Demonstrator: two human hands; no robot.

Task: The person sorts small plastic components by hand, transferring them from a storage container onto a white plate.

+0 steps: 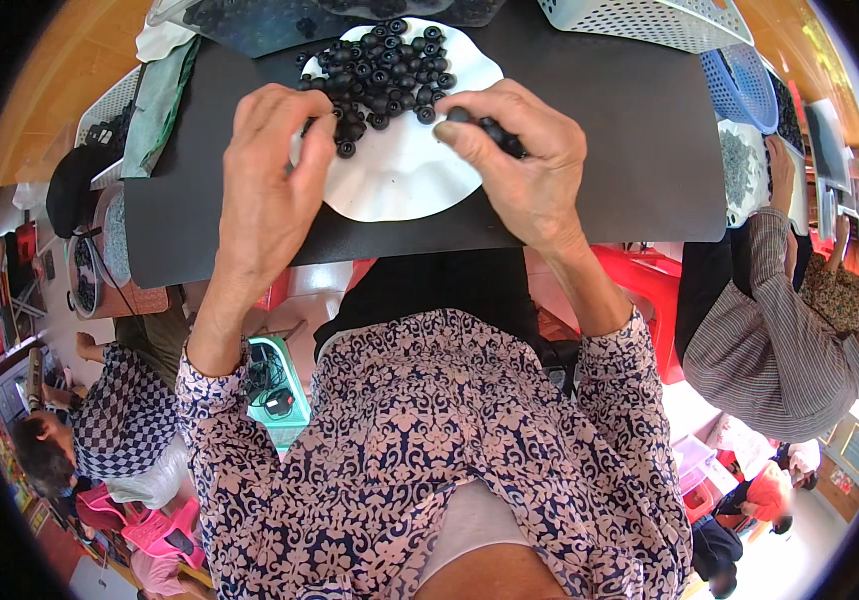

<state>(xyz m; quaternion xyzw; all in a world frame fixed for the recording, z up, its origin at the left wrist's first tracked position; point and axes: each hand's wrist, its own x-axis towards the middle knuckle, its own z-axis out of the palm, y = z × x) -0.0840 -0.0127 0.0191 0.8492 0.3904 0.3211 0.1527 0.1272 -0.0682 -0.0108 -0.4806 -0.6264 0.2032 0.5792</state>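
A white plate with a wavy rim [400,185] lies on the dark table in front of me. On its far part sits a heap of small black round parts with holed ends [380,75]. My left hand [275,165] is at the heap's left side, thumb and fingers pinched together over the plate's edge; what they hold is mostly hidden. At the right side of the plate, my right hand [530,160] is curled closed around several of the same black parts [500,135], one of them between thumb and forefinger.
The dark table [640,150] carries a clear bag [270,25] and a white perforated basket [650,20] at its far side. A green-edged packet [162,110] lies at the left edge. A blue basket [740,90] stands right, near a seated person in stripes [770,340].
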